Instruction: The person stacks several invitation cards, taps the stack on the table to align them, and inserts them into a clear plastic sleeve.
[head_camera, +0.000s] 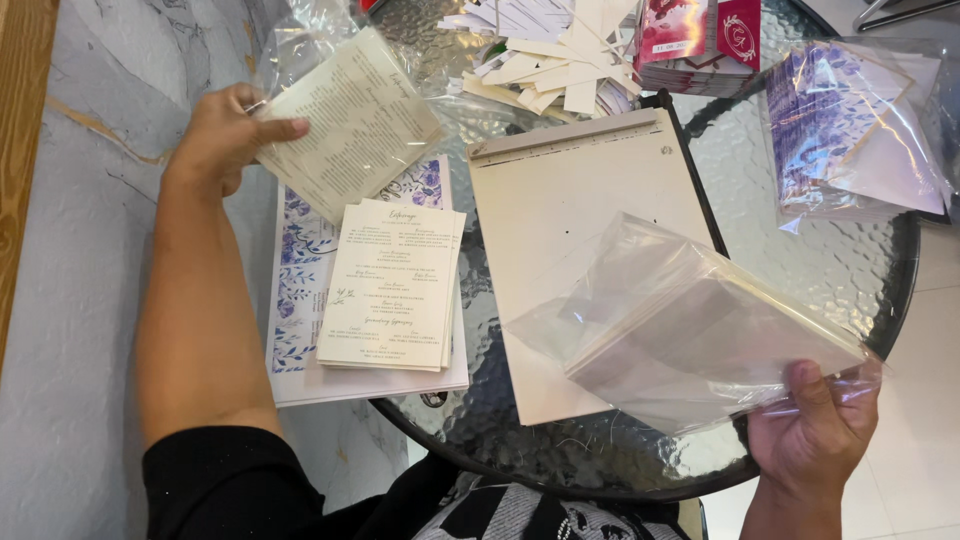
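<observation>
A: Left hand (222, 138)?
B: Raised upper left, bare forearm running up from a black sleeve, thumb pinched over the fingers, gripping.
A: Right hand (815, 432)?
B: Low at bottom right, palm up, thumb pressed on top, closed in a grip. Hands well apart.

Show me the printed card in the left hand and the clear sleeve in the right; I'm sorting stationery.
printed card (345, 120), head view, middle of its face.
clear sleeve (690, 330), head view, middle of the plastic.
</observation>
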